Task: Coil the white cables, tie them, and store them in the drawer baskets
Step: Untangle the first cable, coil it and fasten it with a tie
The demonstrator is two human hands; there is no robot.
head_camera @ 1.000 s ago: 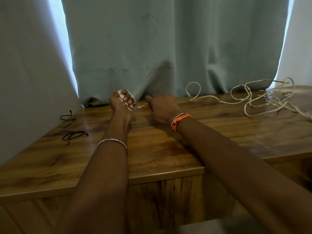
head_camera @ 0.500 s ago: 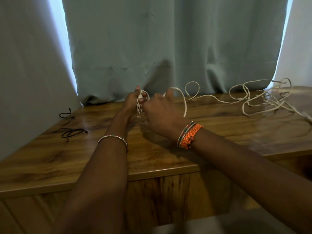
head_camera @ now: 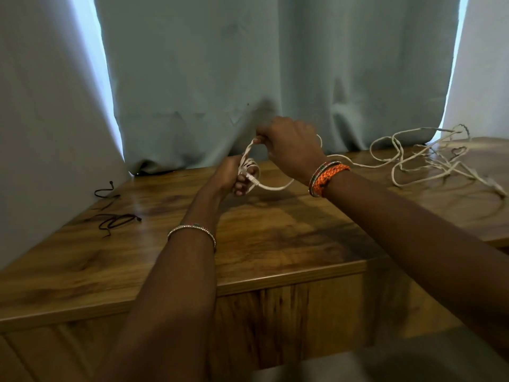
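Observation:
My left hand (head_camera: pixel 230 175) grips a small coil of white cable (head_camera: pixel 249 168) above the back of the wooden cabinet top (head_camera: pixel 275 238). Just above it, my right hand (head_camera: pixel 289 146) pinches a strand of the same cable and holds it up over the coil. A loose loop (head_camera: pixel 275 187) hangs below my right wrist. From there the cable runs right into a tangle of white cables (head_camera: pixel 424 164) lying on the top at the back right.
Thin black cords (head_camera: pixel 115 219) lie on the left part of the top near the wall. A pale curtain (head_camera: pixel 248 78) hangs right behind my hands. The cabinet's front edge (head_camera: pixel 248 282) is below my forearms.
My right hand left the cabinet top, took a strand of the cable and lifted it above the coil. My left hand kept the coil and shifted slightly right.

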